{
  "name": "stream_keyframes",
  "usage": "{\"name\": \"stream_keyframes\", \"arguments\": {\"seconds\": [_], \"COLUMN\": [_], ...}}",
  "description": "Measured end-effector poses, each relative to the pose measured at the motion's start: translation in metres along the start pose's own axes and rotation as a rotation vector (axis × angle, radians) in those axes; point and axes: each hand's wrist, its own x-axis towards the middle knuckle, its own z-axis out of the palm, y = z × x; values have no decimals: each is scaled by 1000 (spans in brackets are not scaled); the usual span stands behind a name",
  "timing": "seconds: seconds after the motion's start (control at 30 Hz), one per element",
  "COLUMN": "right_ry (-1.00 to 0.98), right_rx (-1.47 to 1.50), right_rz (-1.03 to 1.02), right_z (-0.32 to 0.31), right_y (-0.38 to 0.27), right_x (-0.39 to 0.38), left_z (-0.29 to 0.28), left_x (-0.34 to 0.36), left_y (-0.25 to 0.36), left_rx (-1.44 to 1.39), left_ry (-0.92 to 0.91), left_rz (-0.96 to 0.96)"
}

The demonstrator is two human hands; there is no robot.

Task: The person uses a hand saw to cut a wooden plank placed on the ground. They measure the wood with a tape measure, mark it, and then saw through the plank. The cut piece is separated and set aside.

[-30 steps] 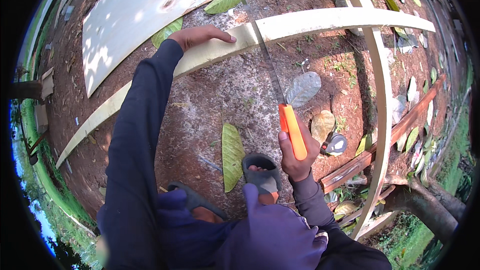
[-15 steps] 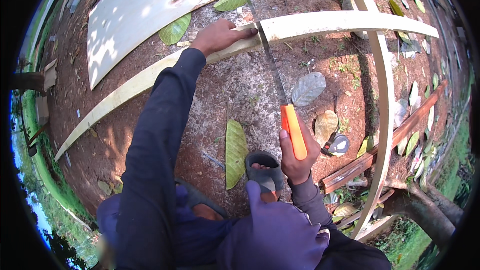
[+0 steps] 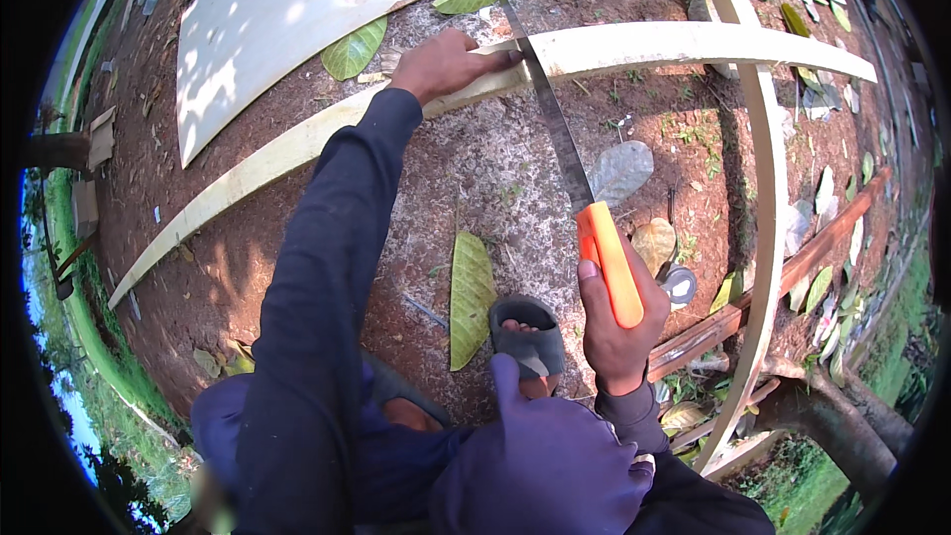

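Note:
My left hand (image 3: 446,69) grips a long pale wooden board (image 3: 644,44) that runs across the upper view, thumb close beside a saw blade (image 3: 560,124). The blade crosses the board just right of that thumb. My right hand (image 3: 619,342) is closed round the saw's orange handle (image 3: 614,258), low on the right of centre. A second pale length of wood (image 3: 768,188) runs from top to bottom on the right, crossing beneath the first board.
A pale plywood sheet (image 3: 267,40) lies along the top. A tape measure (image 3: 679,286) and large leaves (image 3: 471,297) lie on the soil. A reddish wooden beam (image 3: 827,243) and a tree trunk (image 3: 822,416) are at right. My sandalled foot (image 3: 525,337) shows below.
My left hand has moved right along the board toward the blade, its thumb now beside it. My right hand and the saw have shifted slightly right.

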Motion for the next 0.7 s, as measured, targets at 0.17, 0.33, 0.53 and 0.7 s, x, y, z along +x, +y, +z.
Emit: {"name": "stream_keyframes", "arguments": {"seconds": [0.17, 0.33, 0.53, 0.7], "right_ry": [5, 16, -11, -14], "right_rx": [13, -28, -47, -30], "right_rz": [59, 24, 70, 76], "right_z": [2, -5, 2, -3], "right_y": [-8, -10, -30, -31], "right_x": [0, -11, 12, -1], "left_z": [2, 2, 6, 4], "left_x": [2, 3, 8, 2], "left_y": [1, -3, -2, -3], "left_rx": [26, 57, 14, 74], "left_ry": [18, 11, -33, -4], "left_rz": [1, -12, -19, -46]}}
